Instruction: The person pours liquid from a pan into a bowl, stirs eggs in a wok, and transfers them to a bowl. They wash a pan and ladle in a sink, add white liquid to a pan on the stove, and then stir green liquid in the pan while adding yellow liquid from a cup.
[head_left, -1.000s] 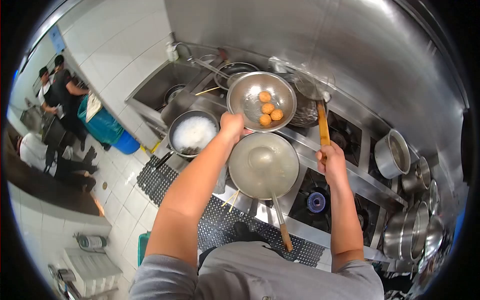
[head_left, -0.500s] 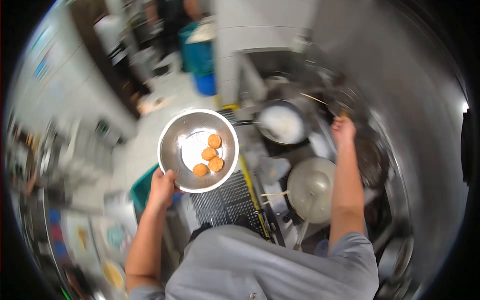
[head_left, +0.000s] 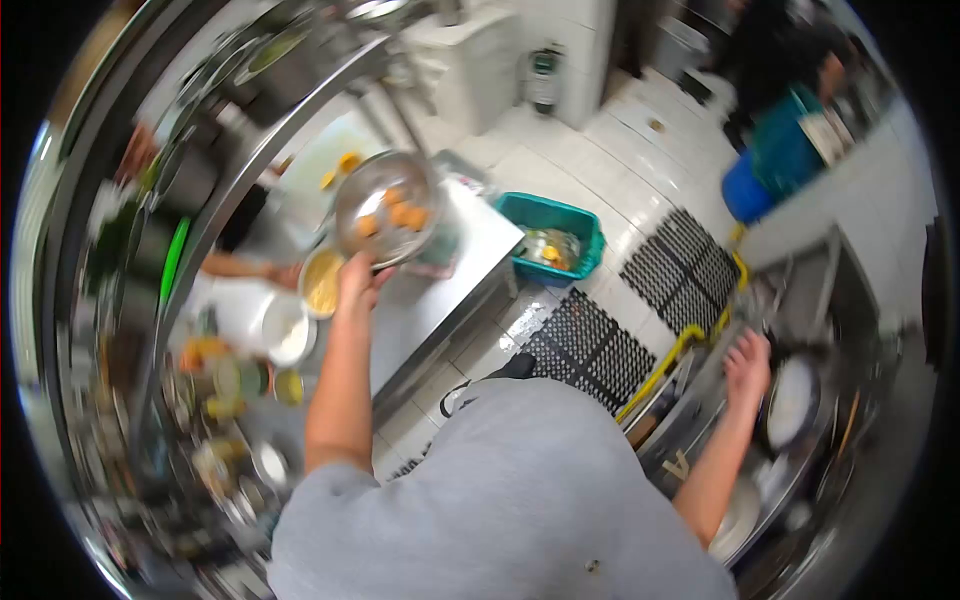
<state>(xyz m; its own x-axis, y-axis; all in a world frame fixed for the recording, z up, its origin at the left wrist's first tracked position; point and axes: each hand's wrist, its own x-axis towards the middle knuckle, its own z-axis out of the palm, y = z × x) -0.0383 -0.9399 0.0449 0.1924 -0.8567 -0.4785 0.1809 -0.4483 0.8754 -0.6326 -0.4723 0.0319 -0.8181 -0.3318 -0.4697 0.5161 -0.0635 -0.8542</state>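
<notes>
Left hand (head_left: 362, 280) swung the round metal bowl (head_left: 385, 180) toward the counter (head_left: 480, 235).

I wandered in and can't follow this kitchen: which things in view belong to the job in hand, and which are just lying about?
Seem part of the job:
metal bowl in the left hand
browned balls inside it

Likely just about:
teal tub on the floor
fire extinguisher
blue bin
</notes>
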